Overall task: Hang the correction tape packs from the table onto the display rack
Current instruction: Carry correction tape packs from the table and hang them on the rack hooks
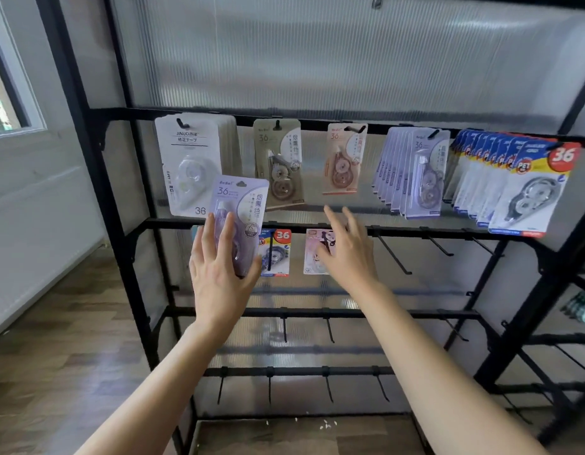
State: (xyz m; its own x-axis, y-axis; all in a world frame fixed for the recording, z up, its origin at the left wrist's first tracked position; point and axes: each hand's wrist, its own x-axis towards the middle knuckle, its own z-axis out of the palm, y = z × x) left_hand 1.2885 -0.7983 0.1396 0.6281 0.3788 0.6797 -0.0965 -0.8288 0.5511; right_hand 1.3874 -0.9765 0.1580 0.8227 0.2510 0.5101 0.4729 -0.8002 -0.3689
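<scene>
My left hand (pixel 218 267) holds a lilac correction tape pack (pixel 240 208) upright in front of the black display rack (pixel 120 224), fingers behind it and thumb at its lower edge. My right hand (pixel 347 247) is open, fingers spread, raised in front of a pink pack (pixel 312 254) on the second rail. On the top rail hang white packs (pixel 189 159), a beige pack (pixel 279 162), a peach pack (pixel 345 159), several lilac packs (pixel 412 172) and several blue-and-yellow packs (pixel 521 182).
A blue "36" pack (pixel 276 254) hangs on the second rail behind my left hand. Empty black hooks (pixel 392 251) jut out along the second rail's right part and the lower rails. A second rack (pixel 573 323) stands at right. Wooden floor lies at left.
</scene>
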